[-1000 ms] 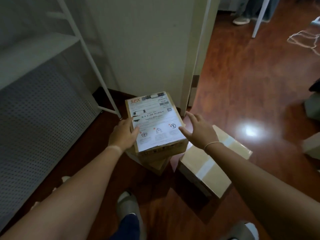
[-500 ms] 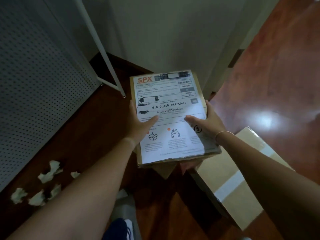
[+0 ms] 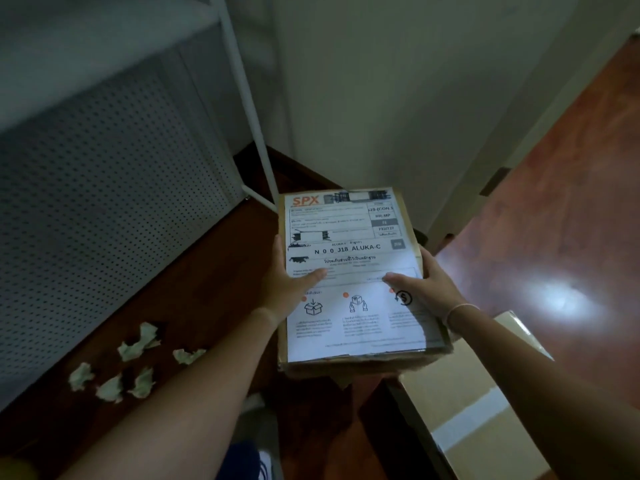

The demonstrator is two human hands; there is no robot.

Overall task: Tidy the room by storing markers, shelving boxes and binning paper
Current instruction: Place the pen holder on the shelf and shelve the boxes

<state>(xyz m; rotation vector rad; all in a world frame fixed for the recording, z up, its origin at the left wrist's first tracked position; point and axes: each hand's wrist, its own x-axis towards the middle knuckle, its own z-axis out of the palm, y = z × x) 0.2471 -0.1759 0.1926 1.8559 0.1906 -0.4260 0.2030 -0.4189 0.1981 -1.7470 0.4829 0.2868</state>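
Box (image 3: 349, 327) label reads "SPX", "ALUKA-C" — both hands gripping sides.

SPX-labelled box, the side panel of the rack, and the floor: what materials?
SPX box: brown corrugated-looking cardboard, matte, with a glossy white printed paper label. Both hands grip it, left hand, right hand.
Rack panel: probably painted sheet metal, given the regular punched holes; perforated plastic is possible.
Floor: reddish wood or laminate with a glossy finish, shown by the bright light reflection.
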